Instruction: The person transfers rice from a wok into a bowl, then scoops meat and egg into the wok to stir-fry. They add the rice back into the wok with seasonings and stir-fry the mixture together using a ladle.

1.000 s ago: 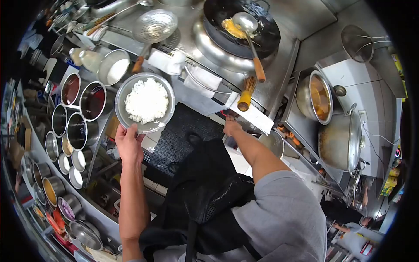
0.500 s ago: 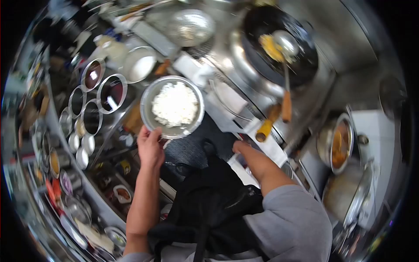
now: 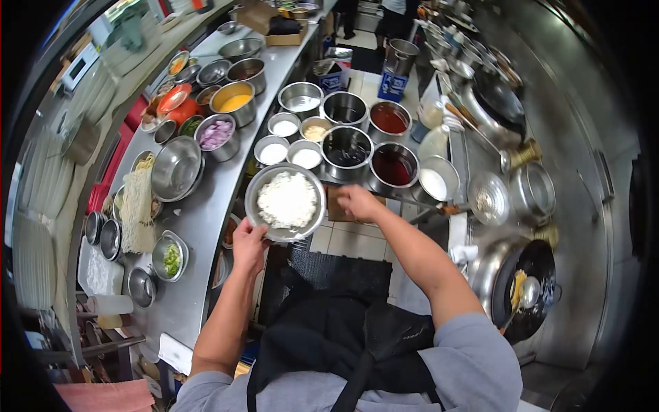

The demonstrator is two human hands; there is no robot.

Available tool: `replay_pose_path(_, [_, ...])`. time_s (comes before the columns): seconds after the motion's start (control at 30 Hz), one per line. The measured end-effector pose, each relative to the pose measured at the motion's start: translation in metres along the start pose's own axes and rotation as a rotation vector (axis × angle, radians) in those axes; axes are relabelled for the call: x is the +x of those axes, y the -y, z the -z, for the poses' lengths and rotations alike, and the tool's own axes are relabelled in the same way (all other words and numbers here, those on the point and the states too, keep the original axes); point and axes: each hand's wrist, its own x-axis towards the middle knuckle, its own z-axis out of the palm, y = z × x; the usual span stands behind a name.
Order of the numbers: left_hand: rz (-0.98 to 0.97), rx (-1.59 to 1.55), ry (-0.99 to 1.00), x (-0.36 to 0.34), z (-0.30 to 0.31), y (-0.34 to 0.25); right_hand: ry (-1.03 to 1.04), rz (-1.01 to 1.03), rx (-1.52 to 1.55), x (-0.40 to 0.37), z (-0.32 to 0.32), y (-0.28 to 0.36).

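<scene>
A metal bowl [image 3: 255,218] of cooked white rice [image 3: 287,200] is held out in front of me. My left hand [image 3: 250,246] grips its near left rim, thumb over the edge. To the right of the bowl, my right hand [image 3: 360,204] is in the air, apart from it, fingers loosely bent and nothing visible in them. Beyond both hands stand steel pots of dark liquid [image 3: 345,156], pots of red sauce [image 3: 394,165] and small pots of white seasoning [image 3: 306,157]. A small pot [image 3: 316,129] holds something pale yellow.
On the left steel counter [image 3: 189,275] sit chopped red onion [image 3: 215,134], yellow liquid [image 3: 233,101], noodles [image 3: 138,213] and chopped greens [image 3: 171,259]. A black wok [image 3: 539,288] with egg [image 3: 517,290] and a ladle is on the right. A black mat [image 3: 322,278] covers the floor.
My view has swung left from the stove toward the sauce pots and counter. The rice bowl stays in my left hand. My right hand has come up beside the bowl.
</scene>
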Motion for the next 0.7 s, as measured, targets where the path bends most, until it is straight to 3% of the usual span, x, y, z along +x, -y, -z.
replay_pose_path(0.07, [-0.035,-0.064,-0.056,0.016,0.036,-0.013,-0.307,-0.143,0.056,0.072,-0.006,0.012])
replay_pose_path(0.1, [-0.033,-0.083,-0.084,0.024,0.052,-0.017,-0.526,-0.153,-0.061,0.102,-0.005,0.012])
replay_pose_path(0.13, [-0.033,-0.104,-0.108,0.031,0.065,-0.019,-0.619,-0.232,-0.086,0.127,0.003,0.004])
replay_pose_path(0.2, [-0.040,-0.147,-0.115,0.044,0.090,-0.023,-0.838,-0.331,0.159,0.198,0.003,-0.062])
replay_pose_path(0.27, [0.038,-0.090,-0.161,0.050,0.112,-0.028,-0.804,-0.471,0.653,0.183,0.030,0.018])
replay_pose_path(0.3, [0.051,-0.116,-0.182,0.050,0.115,-0.033,-0.813,-0.462,0.765,0.196,0.032,0.012])
replay_pose_path(0.43, [0.117,-0.068,-0.238,0.067,0.133,-0.039,-0.710,-0.402,0.686,0.240,0.028,-0.006])
replay_pose_path(0.5, [0.135,-0.071,-0.220,0.074,0.138,-0.033,-0.630,-0.081,0.183,0.260,0.014,-0.034])
replay_pose_path(0.53, [0.148,-0.075,-0.231,0.077,0.138,-0.034,-0.615,-0.090,0.180,0.257,0.013,-0.025])
replay_pose_path(0.6, [0.166,-0.077,-0.236,0.083,0.134,-0.039,-0.466,0.081,-0.534,0.235,0.021,0.024])
replay_pose_path(0.63, [0.179,-0.076,-0.247,0.086,0.134,-0.040,-0.403,0.038,-0.483,0.227,0.031,0.045])
replay_pose_path(0.7, [0.163,-0.063,-0.254,0.094,0.134,-0.033,-0.514,0.122,-0.406,0.220,0.051,0.032])
